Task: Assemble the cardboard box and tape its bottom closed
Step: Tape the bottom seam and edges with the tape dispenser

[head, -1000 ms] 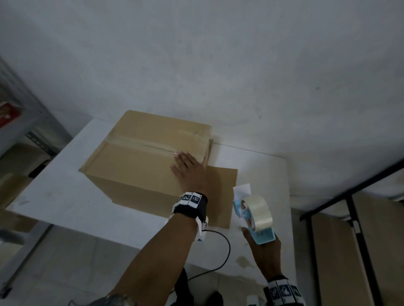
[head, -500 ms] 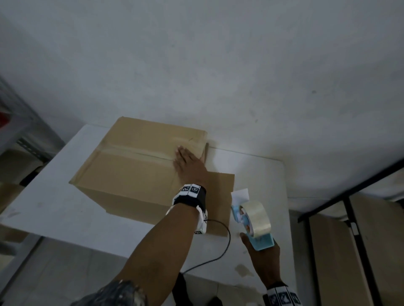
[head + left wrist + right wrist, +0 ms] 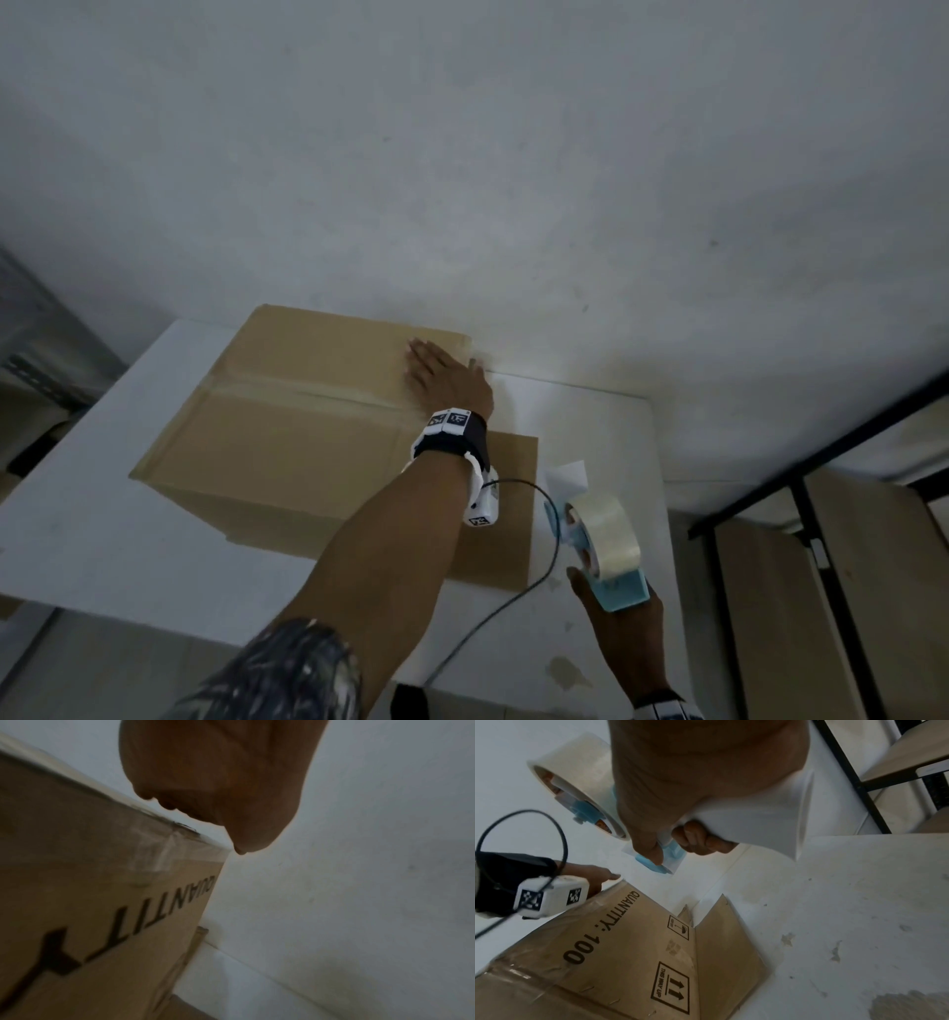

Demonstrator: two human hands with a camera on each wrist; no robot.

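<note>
A brown cardboard box [image 3: 287,426] stands upside down on the white table [image 3: 102,539], its bottom flaps closed, with clear tape along the centre seam [image 3: 308,390]. My left hand [image 3: 441,380] lies flat on the far right corner of the box top, fingers straight. In the left wrist view the tape end [image 3: 154,854] folds down the side printed QUANTITY. My right hand [image 3: 621,622] grips the blue tape dispenser [image 3: 611,560] by its handle, holding it above the table, right of the box. One loose flap [image 3: 508,514] lies flat on the table.
A white wall [image 3: 513,180] stands close behind the box. A black cable [image 3: 534,565] runs from my left wrist over the table's near edge. Dark metal-framed furniture with wooden panels [image 3: 821,591] stands to the right, a shelf [image 3: 36,360] to the left.
My left hand has slid along the box top from near the seam toward the far right corner. The right hand still holds the dispenser in about the same place.
</note>
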